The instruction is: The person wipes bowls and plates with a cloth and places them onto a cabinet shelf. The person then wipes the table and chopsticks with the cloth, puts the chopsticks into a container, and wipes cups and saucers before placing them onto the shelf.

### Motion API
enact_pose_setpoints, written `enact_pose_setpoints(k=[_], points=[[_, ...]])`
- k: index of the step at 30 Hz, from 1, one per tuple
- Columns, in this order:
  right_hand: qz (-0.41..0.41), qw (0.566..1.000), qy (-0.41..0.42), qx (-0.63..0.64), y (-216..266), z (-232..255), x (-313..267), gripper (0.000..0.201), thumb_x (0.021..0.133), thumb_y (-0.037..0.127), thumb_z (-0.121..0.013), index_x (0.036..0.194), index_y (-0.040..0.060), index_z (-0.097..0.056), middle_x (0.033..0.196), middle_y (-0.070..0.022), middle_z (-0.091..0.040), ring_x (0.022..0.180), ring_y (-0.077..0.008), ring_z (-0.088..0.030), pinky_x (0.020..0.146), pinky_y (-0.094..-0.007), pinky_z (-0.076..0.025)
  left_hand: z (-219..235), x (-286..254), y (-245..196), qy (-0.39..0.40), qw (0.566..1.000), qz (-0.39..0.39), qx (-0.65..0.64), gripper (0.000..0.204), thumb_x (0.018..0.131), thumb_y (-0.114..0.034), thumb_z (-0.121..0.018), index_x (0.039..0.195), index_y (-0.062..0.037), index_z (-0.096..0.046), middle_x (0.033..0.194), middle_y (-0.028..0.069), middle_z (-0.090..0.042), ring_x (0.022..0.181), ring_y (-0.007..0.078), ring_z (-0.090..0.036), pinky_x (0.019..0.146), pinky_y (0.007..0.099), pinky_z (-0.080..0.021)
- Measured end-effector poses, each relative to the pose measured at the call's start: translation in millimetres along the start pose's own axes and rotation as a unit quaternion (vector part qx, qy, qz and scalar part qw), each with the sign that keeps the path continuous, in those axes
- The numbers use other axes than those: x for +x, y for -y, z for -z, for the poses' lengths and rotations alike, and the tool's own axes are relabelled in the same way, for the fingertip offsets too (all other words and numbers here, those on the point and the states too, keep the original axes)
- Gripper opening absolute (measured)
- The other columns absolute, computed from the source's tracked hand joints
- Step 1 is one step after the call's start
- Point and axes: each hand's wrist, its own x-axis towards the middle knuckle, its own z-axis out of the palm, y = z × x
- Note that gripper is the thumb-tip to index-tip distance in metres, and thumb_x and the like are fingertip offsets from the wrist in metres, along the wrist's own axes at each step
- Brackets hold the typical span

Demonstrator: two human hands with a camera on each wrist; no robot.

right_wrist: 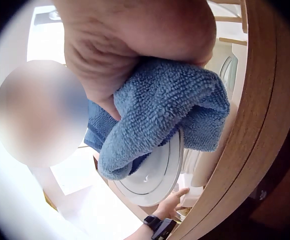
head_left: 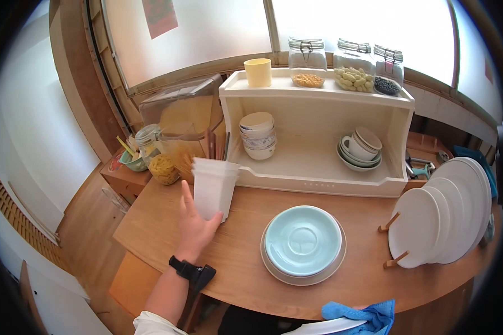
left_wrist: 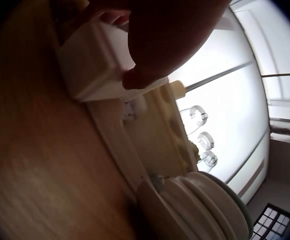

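At the left of the table, my left hand [head_left: 197, 224] grips a tapered white container [head_left: 213, 190], thumb on its near side and fingers along its left. In the left wrist view the thumb of the left hand [left_wrist: 170, 40] presses on the white container [left_wrist: 92, 62]. My right hand [right_wrist: 140, 40] holds a blue cloth [right_wrist: 160, 107] against a white plate [right_wrist: 152, 180] with a thin dark ring. At the bottom of the head view only the blue cloth [head_left: 374, 318] and part of the plate [head_left: 330, 326] show. The cloth hides the right fingertips.
A light blue dish [head_left: 303, 240] sits on a larger plate mid-table. White plates [head_left: 416, 229] stand in a wooden rack at the right. Behind, a cream shelf [head_left: 313, 128] holds bowls and cups, with jars and a yellow cup [head_left: 257, 72] on top. A pasta jar [head_left: 163, 167] stands at the left.
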Motion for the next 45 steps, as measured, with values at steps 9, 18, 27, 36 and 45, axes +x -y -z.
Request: enact_pose_setpoints(k=[9, 18, 27, 36, 45], points=[[0.127, 0.980, -0.155, -0.021, -12.7, -9.1, 12.4, 0.041, 0.087, 0.024, -0.065, 0.118, -0.0016, -0.059, 0.110, -0.0219, -0.064, 0.100, -0.0327, -0.064, 0.090, -0.0447, -0.050, -7.8, 10.5, 20.0, 0.033, 0.990, -0.073, 0.115, 0.109, 0.074, -0.019, -0.075, 0.151, 0.0057, -0.002, 0.135, 0.0281, -0.037, 0.124, 0.0399, -0.038, 0.105, 0.0440, -0.037], [0.341, 0.822, 0.003, -0.456, 6.7, -16.5, 20.8, 0.037, 0.094, 0.018, -0.061, 0.123, -0.0053, -0.056, 0.122, -0.0253, -0.061, 0.114, -0.0375, -0.060, 0.101, -0.0475, -0.045, -8.5, 25.4, 20.8, 0.056, 0.985, -0.045, 0.157, 0.111, 0.069, -0.028, -0.077, 0.147, 0.0146, -0.010, 0.134, 0.0293, -0.041, 0.125, 0.0410, -0.038, 0.107, 0.0449, -0.033], [0.407, 0.729, -0.223, -0.503, 30.1, -9.5, 34.6, 0.063, 0.082, 0.019, -0.075, 0.134, -0.0030, -0.046, 0.117, -0.0142, -0.060, 0.109, -0.0268, -0.059, 0.101, -0.0414, -0.043, -12.9, 31.5, 22.8, 0.052, 0.977, -0.051, 0.198, 0.110, 0.070, -0.034, -0.078, 0.146, 0.0145, -0.016, 0.130, 0.0291, -0.046, 0.118, 0.0407, -0.043, 0.104, 0.0454, -0.035], [0.272, 0.829, -0.379, -0.306, 79.5, -18.3, 34.5, 0.048, 0.081, 0.002, -0.065, 0.126, -0.0018, -0.051, 0.114, -0.0098, -0.062, 0.104, -0.0216, -0.060, 0.096, -0.0361, -0.046, -16.0, 31.8, 32.9, 0.022, 0.980, -0.069, 0.185, 0.105, 0.074, -0.038, -0.078, 0.145, 0.0133, -0.020, 0.129, 0.0289, -0.048, 0.116, 0.0409, -0.045, 0.102, 0.0463, -0.036], [0.269, 0.820, -0.387, -0.324, 74.6, -9.6, 32.1, 0.046, 0.083, 0.001, -0.064, 0.127, -0.0029, -0.051, 0.116, -0.0112, -0.063, 0.105, -0.0219, -0.061, 0.096, -0.0363, -0.047, -14.0, 33.6, 22.7, 0.005, 0.988, -0.049, 0.147, 0.102, 0.078, -0.041, -0.076, 0.146, 0.0116, -0.021, 0.135, 0.0304, -0.045, 0.124, 0.0420, -0.043, 0.105, 0.0467, -0.036]])
